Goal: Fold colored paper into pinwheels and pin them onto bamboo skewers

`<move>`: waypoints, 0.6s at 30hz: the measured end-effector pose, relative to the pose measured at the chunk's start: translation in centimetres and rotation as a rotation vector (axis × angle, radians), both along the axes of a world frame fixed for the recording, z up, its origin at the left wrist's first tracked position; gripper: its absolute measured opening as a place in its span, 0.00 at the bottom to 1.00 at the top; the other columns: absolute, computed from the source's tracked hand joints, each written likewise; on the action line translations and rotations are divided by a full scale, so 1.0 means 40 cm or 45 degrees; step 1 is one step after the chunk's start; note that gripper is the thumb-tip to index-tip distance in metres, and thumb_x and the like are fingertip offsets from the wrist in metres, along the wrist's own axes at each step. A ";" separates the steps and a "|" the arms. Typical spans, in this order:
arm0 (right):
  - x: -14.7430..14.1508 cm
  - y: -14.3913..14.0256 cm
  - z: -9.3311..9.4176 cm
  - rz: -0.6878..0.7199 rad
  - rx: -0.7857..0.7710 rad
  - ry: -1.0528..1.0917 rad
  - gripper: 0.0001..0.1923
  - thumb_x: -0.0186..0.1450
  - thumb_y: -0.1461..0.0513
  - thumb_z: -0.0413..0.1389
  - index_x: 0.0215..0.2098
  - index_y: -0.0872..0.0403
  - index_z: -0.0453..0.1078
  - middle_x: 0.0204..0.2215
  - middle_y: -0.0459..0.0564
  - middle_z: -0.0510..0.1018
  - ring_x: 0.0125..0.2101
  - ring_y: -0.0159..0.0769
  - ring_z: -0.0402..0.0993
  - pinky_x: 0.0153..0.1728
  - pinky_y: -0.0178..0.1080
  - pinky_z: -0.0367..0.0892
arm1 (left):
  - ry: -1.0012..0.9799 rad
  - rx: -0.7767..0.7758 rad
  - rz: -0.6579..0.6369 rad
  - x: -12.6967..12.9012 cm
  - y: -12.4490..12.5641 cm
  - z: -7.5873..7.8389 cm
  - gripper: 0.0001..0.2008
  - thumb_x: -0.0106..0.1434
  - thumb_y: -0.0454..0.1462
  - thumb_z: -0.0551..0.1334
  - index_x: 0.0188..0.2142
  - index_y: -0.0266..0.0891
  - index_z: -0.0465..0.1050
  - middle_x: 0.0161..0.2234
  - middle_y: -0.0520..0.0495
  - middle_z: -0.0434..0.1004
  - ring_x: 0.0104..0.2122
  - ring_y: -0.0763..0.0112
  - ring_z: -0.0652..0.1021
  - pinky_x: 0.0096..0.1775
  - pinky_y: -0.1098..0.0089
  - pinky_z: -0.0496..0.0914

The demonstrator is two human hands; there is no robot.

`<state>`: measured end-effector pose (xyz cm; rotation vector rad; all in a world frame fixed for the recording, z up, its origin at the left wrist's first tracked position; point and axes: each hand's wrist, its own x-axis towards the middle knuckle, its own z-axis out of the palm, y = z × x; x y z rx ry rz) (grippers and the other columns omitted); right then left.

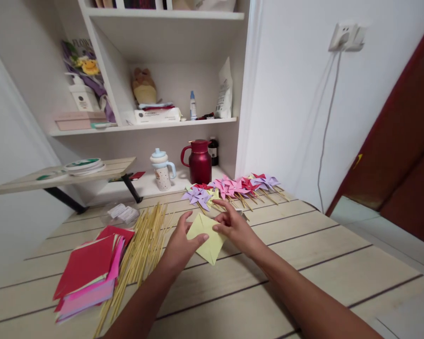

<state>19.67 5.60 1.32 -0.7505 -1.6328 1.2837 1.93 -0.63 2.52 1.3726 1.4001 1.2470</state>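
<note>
Both hands pinch one yellow paper square (207, 238) just above the worktop (304, 263): left hand (181, 242) on its left edge, right hand (235, 226) on its upper right corner. Left of the paper: bamboo sticks (141, 249), then a coloured paper stack (90, 273). Behind the paper: finished pinwheels (233, 188).

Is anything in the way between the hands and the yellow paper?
No. Both the left hand and the right hand already hold the yellow paper over the table. The bamboo sticks lie to the left and the pinwheels behind, apart from it.
</note>
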 end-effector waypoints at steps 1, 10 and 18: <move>0.003 0.002 0.004 -0.020 0.011 0.022 0.33 0.57 0.65 0.58 0.60 0.51 0.57 0.27 0.40 0.69 0.28 0.32 0.66 0.32 0.36 0.61 | -0.067 -0.025 -0.031 0.008 0.007 0.008 0.35 0.53 0.38 0.69 0.60 0.36 0.62 0.50 0.35 0.78 0.45 0.56 0.79 0.46 0.61 0.71; 0.016 0.014 0.010 -0.088 -0.032 0.074 0.28 0.58 0.62 0.62 0.56 0.51 0.62 0.26 0.40 0.71 0.28 0.33 0.68 0.32 0.37 0.61 | -0.661 -0.291 -0.021 0.004 0.022 -0.041 0.19 0.54 0.40 0.71 0.44 0.32 0.78 0.42 0.37 0.83 0.39 0.61 0.81 0.44 0.64 0.72; 0.015 0.025 -0.008 -0.075 0.010 0.040 0.27 0.58 0.61 0.63 0.55 0.50 0.65 0.26 0.40 0.71 0.28 0.32 0.68 0.31 0.36 0.61 | -0.669 -0.407 -0.270 -0.008 0.003 -0.017 0.21 0.61 0.44 0.66 0.49 0.31 0.76 0.44 0.35 0.82 0.42 0.60 0.80 0.46 0.62 0.72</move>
